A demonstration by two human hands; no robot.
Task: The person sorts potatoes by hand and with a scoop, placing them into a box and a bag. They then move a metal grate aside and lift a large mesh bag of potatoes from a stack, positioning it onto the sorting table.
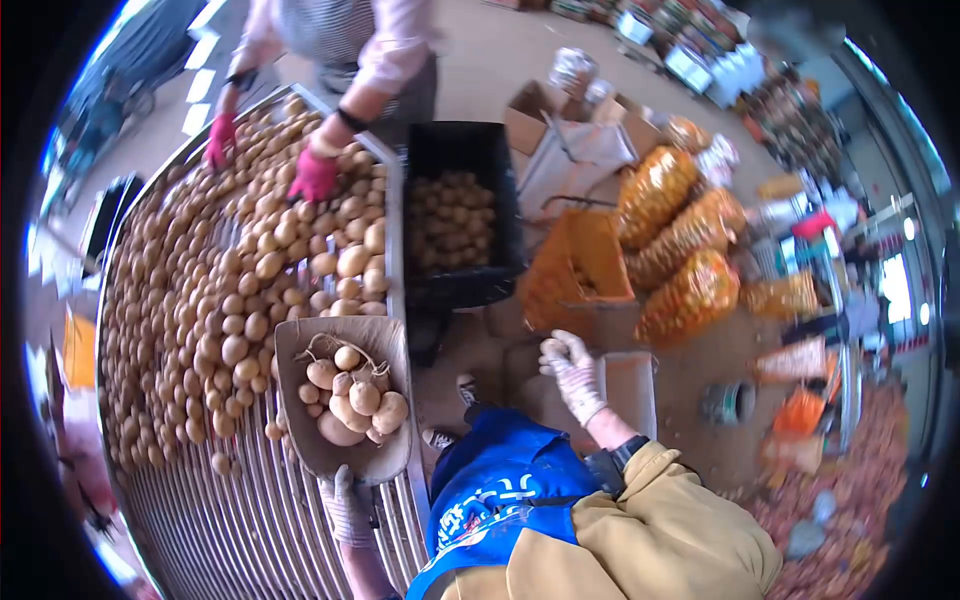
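Note:
A dusty grey-brown basin (290,370) rests on the slatted sorting table (200,510), tilted a little. Several potatoes (355,400) and a loose stringy strand lie inside it. At the basin's near rim, my left hand (346,508), in a pale knit glove, grips the edge; part of the fingers is hidden. My right hand (573,378), gloved the same way, hangs in the air right of the table, fingers loosely bent and apart, with nothing visible in it. Many loose potatoes (190,290) cover the table beyond the basin.
Across the table, a person in pink gloves (316,175) reaches among the potatoes. Beside the table's right edge stands a black crate (410,215) of potatoes. Farther right are an orange mesh bag (590,250), full sacks (690,235) and a pale box (645,400).

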